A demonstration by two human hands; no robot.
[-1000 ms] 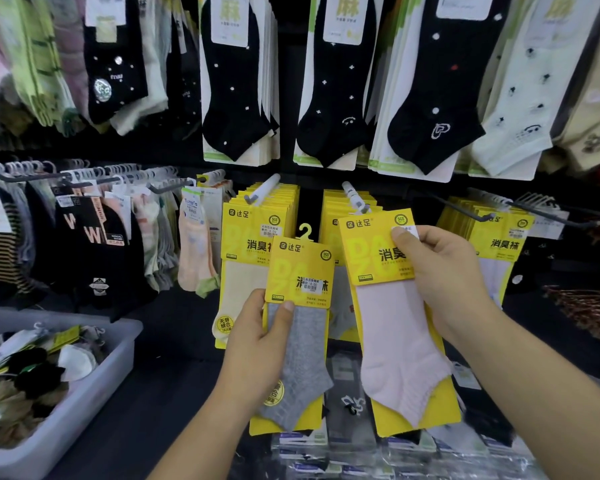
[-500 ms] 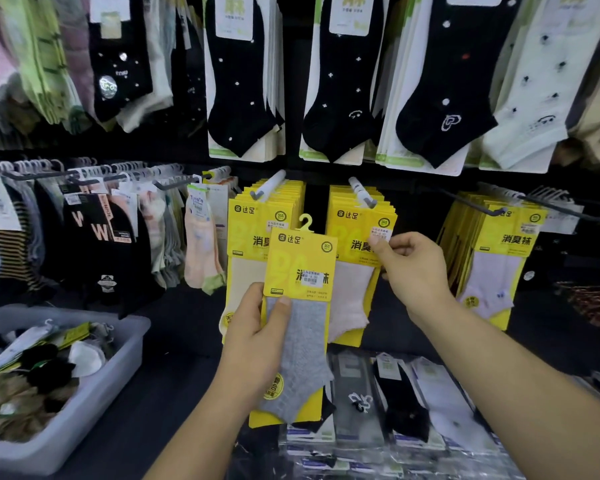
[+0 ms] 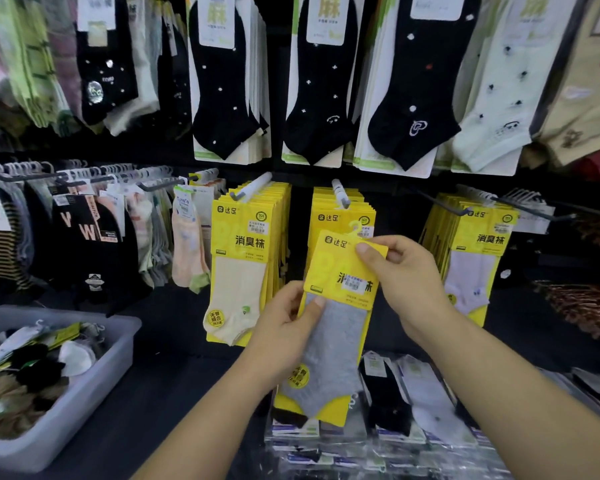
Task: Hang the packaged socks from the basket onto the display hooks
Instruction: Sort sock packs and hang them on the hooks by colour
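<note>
**Grey sock pack held up under the middle hook**

A yellow-carded sock pack [image 3: 333, 344] with a grey sock on it is raised in front of the display. It sits just below the middle hook [image 3: 340, 195] and overlaps the yellow packs already hanging there. The left hand [image 3: 284, 336] has its grip pinched on the pack's left edge, with the thumb lying across the front where card meets grey fabric. The right hand [image 3: 407, 282] pinches the card's top right corner, thumb on the front and fingers curled behind. The pack's small hanger (only just visible at the top edge) is below the hook's tip.

On the left hook [image 3: 250, 187] hangs a full row of cream sock packs [image 3: 239, 271]. More yellow packs [image 3: 471, 265] hang to the right. The grey plastic basket [image 3: 94, 386] stands at the lower left, well apart from both hands, with loose socks inside. Wrapped flat socks [image 3: 426, 400] lie on the shelf beneath the hands.
</note>
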